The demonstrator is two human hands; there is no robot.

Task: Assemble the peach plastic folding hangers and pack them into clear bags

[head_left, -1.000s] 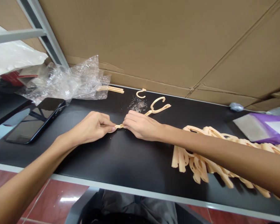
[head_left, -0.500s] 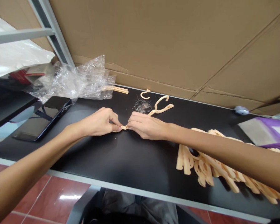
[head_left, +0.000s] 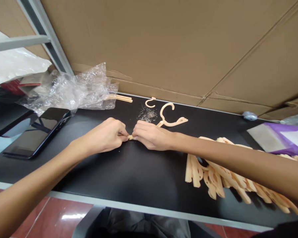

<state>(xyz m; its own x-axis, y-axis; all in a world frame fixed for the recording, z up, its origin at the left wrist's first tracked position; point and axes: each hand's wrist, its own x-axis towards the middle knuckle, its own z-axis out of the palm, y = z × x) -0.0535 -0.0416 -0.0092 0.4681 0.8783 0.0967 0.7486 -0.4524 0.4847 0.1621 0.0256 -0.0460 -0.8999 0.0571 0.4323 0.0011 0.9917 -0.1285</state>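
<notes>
Thumb and forefinger of the left hand (head_left: pixel 111 135) close in a pinch at the near end of a pale hanger (head_left: pixel 167 110), while the bunched fingers of the right hand (head_left: pixel 151 135) grip it just beside. Only a small, knobbly bit shows between the two sets of fingertips, low over the black table (head_left: pixel 144 185); the shaft seems to run beneath the right palm, emerging on the far side with its curved hook and one arm spread. Work this fine favors a firm right hand as anchor and small, even pressure from the left, close to the joint, since thin plastic could bend or snap under a sudden twist.

Beyond the fingers lie a scatter of crumbs (head_left: pixel 149 114) and a loose hook (head_left: pixel 150 103). Farther left, pale strips (head_left: pixel 124 98) reach out from a crumpled clear bag (head_left: pixel 89 89); whether their ends sit inside it or under it cannot be told. What else the bag holds is lost in glare. A phone (head_left: pixel 37 135) rests before it. At right, a heap of pale hangers (head_left: pixel 215 180) spreads under the forearm, near a purple packet (head_left: pixel 285 132) whose contents are hidden.
</notes>
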